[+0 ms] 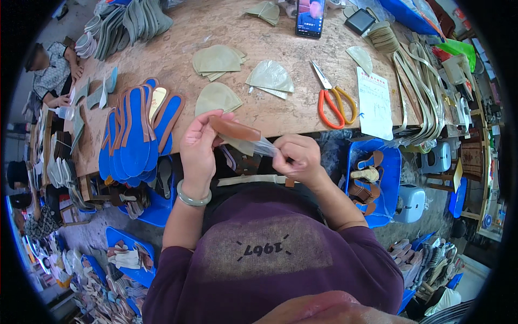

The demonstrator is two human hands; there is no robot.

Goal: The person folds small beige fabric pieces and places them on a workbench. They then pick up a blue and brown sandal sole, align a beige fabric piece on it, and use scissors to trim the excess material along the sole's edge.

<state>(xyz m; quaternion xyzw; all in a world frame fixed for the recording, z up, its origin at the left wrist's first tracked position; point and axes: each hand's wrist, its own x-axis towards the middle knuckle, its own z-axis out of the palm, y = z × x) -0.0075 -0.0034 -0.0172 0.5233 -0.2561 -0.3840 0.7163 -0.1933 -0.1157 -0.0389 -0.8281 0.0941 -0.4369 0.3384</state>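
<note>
At frame centre, the brown curved piece point(237, 129) is clamped in the left hand point(198, 151); clear film point(265, 148) at its right end is pinched by the right hand point(299, 155). Blue insoles point(132, 143) are piled centre-left on the table point(270, 117), scissors point(328, 88) laid upper right of centre, phone point(309, 19) placed at top.

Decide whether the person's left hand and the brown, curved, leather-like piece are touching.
Touching: the head view shows the left hand holding the brown leather-like piece by its left end, with no gap between them.
</note>
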